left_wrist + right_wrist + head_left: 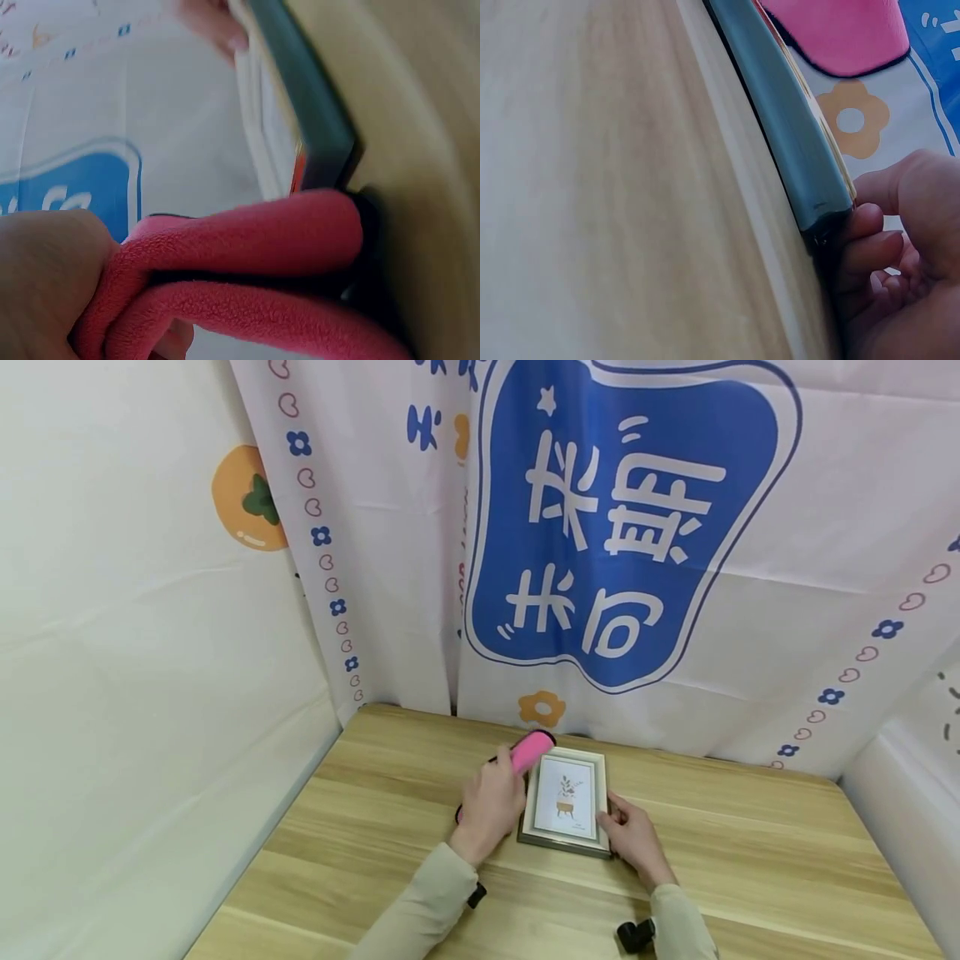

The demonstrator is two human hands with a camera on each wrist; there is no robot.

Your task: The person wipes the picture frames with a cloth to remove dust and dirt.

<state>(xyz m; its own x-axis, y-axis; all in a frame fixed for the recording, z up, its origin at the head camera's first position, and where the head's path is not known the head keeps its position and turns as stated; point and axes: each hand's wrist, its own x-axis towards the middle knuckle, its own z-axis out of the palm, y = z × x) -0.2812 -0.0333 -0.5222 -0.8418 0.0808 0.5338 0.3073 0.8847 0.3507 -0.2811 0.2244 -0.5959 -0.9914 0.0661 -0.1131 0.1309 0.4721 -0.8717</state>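
Note:
My left hand (491, 802) grips a folded pink cloth (531, 750) with black edging, at the left side of a picture frame (567, 797). The frame lies face up on the table and shows a drawing of a potted plant. In the left wrist view the plush cloth (247, 240) is bunched in layers, close to the frame's dark corner (330, 154). My right hand (633, 839) pinches the frame's right side near its lower corner, thumb above. In the right wrist view its fingers curl at the blue-grey frame edge (795, 150).
The wood-grain table (735, 860) runs back to a printed curtain (405, 585) with a blue sign. A white fabric wall (150, 677) rises on the left. Black wrist devices (636, 935) sit by both sleeves.

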